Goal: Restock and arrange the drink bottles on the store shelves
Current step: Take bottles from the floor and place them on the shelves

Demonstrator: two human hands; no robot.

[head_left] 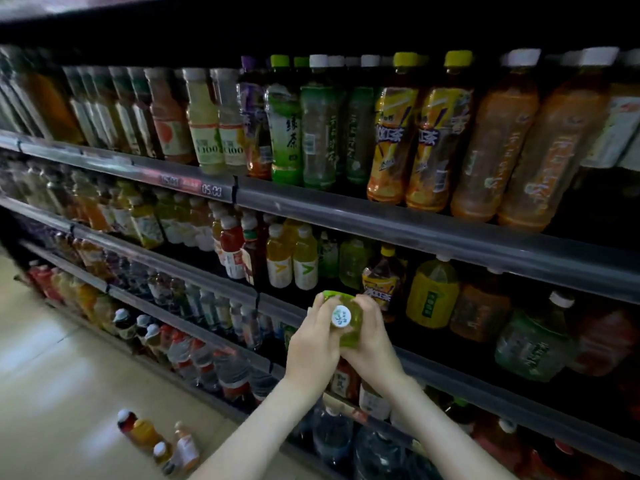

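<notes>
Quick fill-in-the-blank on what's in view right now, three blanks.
1. The green bottle is gripped by ____ hands, the left hand and the right hand.
2. Its cap is ____ in colour.
3. A few loose bottles stand on the ____.

Missing words: both; white; floor

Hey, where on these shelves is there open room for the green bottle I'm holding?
Both hands grip the green bottle. The likeliest gap is the dark patch straight ahead, between the yellow-green bottles and the brown tea bottle. The top shelf is packed tight. Loose bottles stand on the floor.
</notes>
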